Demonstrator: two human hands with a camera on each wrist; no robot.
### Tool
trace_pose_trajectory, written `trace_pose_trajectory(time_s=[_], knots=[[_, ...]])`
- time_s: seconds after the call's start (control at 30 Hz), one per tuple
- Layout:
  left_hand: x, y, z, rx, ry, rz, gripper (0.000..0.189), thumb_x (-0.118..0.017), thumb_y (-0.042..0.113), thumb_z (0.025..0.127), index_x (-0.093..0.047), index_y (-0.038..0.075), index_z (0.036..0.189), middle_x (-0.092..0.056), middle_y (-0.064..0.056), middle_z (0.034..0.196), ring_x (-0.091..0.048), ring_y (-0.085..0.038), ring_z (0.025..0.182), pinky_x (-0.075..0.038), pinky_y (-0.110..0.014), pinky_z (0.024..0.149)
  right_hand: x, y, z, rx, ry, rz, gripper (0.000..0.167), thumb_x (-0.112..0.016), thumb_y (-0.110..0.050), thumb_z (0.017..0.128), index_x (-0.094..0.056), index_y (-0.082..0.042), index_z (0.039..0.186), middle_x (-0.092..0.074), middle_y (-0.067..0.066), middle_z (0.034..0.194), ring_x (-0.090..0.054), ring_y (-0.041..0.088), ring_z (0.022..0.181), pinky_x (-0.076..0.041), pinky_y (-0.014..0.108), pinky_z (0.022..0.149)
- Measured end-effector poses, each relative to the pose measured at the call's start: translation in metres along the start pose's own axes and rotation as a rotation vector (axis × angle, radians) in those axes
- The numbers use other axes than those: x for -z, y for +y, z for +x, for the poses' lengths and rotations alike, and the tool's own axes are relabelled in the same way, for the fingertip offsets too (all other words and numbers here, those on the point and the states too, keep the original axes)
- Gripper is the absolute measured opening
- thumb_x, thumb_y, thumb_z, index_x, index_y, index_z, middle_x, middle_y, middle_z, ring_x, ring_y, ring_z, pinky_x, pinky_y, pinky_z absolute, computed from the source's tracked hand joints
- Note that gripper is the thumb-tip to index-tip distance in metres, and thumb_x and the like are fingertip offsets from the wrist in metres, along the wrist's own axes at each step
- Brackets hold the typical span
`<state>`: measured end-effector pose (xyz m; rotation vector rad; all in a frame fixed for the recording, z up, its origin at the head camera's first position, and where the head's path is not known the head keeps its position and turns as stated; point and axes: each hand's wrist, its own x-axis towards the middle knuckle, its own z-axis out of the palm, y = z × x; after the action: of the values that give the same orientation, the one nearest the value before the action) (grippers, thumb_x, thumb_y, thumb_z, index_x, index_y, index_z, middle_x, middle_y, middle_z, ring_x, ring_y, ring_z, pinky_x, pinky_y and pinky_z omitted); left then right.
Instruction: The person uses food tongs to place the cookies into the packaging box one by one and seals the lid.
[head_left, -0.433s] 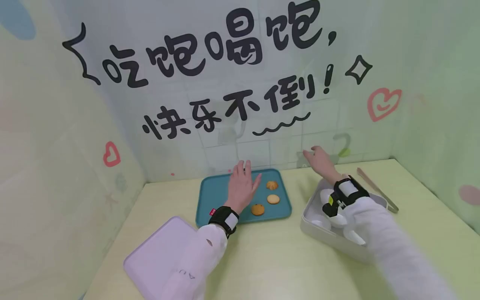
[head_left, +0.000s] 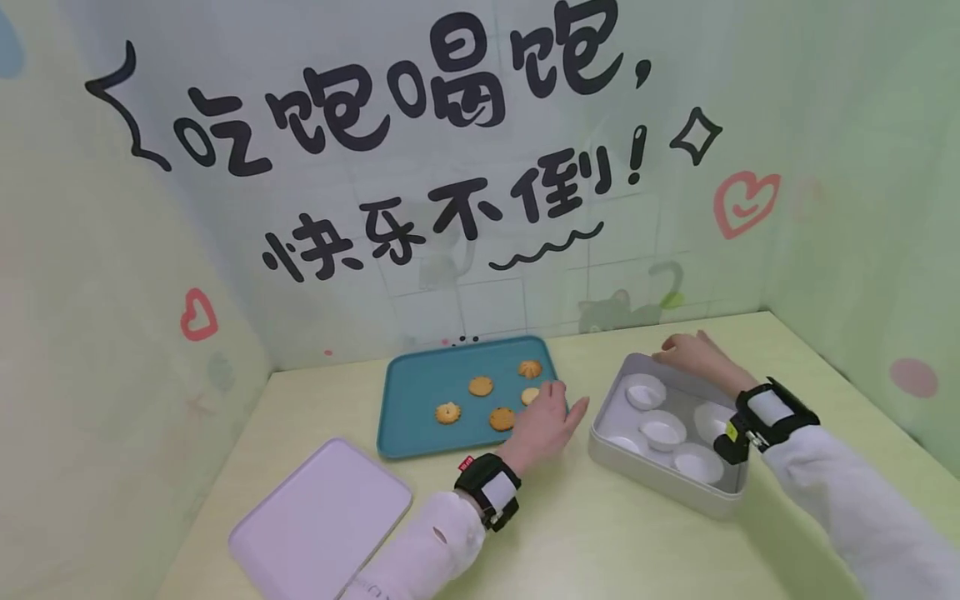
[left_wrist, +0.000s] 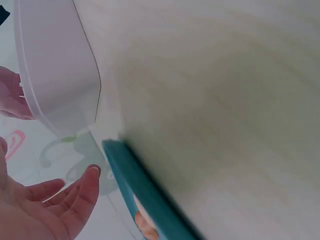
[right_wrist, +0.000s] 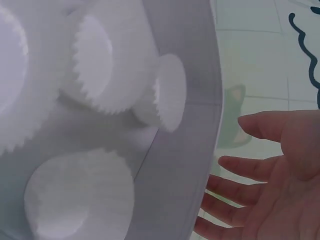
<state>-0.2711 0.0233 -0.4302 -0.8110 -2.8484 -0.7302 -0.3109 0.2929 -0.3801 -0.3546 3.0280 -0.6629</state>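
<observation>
My left hand [head_left: 543, 421] hangs over the right edge of a blue tray [head_left: 416, 387], fingers extended, with nothing in its grasp. Several small cookies [head_left: 481, 386] lie on that tray, and the hand partly covers one. At the far side of a pale box [head_left: 660, 483], my right hand [head_left: 701, 358] is by the back rim. The right wrist view shows its fingers spread just outside the box wall [right_wrist: 185, 160]; whether they touch it, I cannot tell. White paper cups [head_left: 662, 431] sit inside the box, several of them, with no food visible in them.
A flat lilac tray or lid [head_left: 322, 517] lies at the front left of the pale wooden table [head_left: 540, 533]. Behind the table stands a printed wall [head_left: 450, 308], with side panels left and right.
My left hand has moved right and nearer, from mid-tray to its right edge, uncovering cookies. The right hand has come down from above to the box's back rim. The wooden utensil is now hidden.
</observation>
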Motion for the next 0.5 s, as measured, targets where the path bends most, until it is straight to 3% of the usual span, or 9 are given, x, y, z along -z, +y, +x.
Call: trace_pose_trajectory(time_s=[0.03, 0.1, 0.2, 0.27, 0.3, 0.37, 0.5], knots=[[-0.004, 0.003, -0.002, 0.014, -0.020, -0.004, 0.047, -0.032, 0.043, 0.096, -0.046, -0.001, 0.102, -0.045, -0.009, 0.087, -0.049, -0.017, 0.066, -0.041, -0.028, 0.050, -0.002, 0.007, -0.002, 0.023, 0.001, 0.008, 0.037, -0.053, -0.019, 0.089, -0.056, 0.018, 0.091, -0.057, 0.030, 0.088, -0.051, 0.046, 0.091, -0.007, 0.056, 0.096], [-0.011, 0.009, -0.004, 0.036, -0.037, -0.023, 0.045, -0.035, 0.042, 0.095, -0.048, -0.001, 0.098, -0.048, -0.009, 0.080, -0.050, -0.017, 0.062, -0.040, -0.029, 0.049, -0.004, 0.020, -0.006, 0.066, -0.006, 0.025, 0.029, -0.056, -0.013, 0.087, -0.058, 0.016, 0.085, -0.057, 0.029, 0.078, -0.045, 0.050, 0.099, -0.012, 0.053, 0.097], [-0.017, 0.013, -0.007, 0.055, -0.056, -0.072, 0.042, -0.039, 0.041, 0.095, -0.048, 0.000, 0.094, -0.050, -0.010, 0.071, -0.050, -0.019, 0.057, -0.040, -0.030, 0.048, -0.005, 0.033, -0.012, 0.065, -0.028, 0.045, 0.021, -0.058, -0.009, 0.084, -0.059, 0.009, 0.073, -0.050, 0.038, 0.100, -0.051, 0.045, 0.084, -0.029, 0.047, 0.088], [-0.019, 0.015, -0.008, 0.056, -0.061, -0.109, 0.040, -0.040, 0.038, 0.095, -0.049, -0.001, 0.092, -0.050, -0.010, 0.066, -0.049, -0.018, 0.054, -0.039, -0.029, 0.047, -0.004, 0.036, -0.015, 0.059, -0.037, 0.046, 0.018, -0.058, -0.008, 0.084, -0.063, 0.009, 0.079, -0.028, 0.042, 0.124, -0.055, 0.039, 0.081, -0.035, 0.044, 0.075], [-0.021, 0.015, -0.009, 0.057, -0.064, -0.131, 0.038, -0.040, 0.036, 0.095, -0.050, 0.000, 0.090, -0.049, -0.009, 0.064, -0.048, -0.017, 0.053, -0.038, -0.028, 0.047, -0.004, 0.037, -0.016, 0.051, -0.040, 0.047, 0.019, -0.058, -0.008, 0.084, -0.064, 0.009, 0.082, -0.018, 0.042, 0.129, -0.056, 0.032, 0.070, -0.036, 0.042, 0.070], [-0.022, 0.016, -0.010, 0.050, -0.069, -0.170, 0.034, -0.040, 0.031, 0.095, -0.051, 0.000, 0.085, -0.046, -0.006, 0.061, -0.045, -0.015, 0.051, -0.036, -0.027, 0.045, -0.003, 0.037, -0.018, 0.040, -0.047, 0.054, 0.020, -0.057, -0.008, 0.084, -0.064, 0.011, 0.083, -0.002, 0.041, 0.133, -0.053, 0.022, 0.058, -0.037, 0.040, 0.069], [-0.024, 0.016, -0.011, 0.012, -0.059, -0.215, 0.030, -0.038, 0.019, 0.095, -0.050, 0.002, 0.073, -0.040, -0.002, 0.057, -0.041, -0.013, 0.048, -0.033, -0.025, 0.043, -0.003, 0.036, -0.022, 0.052, -0.042, 0.051, 0.020, -0.055, -0.004, 0.084, -0.063, 0.014, 0.087, -0.004, 0.042, 0.131, -0.047, 0.016, 0.055, -0.038, 0.034, 0.061]])
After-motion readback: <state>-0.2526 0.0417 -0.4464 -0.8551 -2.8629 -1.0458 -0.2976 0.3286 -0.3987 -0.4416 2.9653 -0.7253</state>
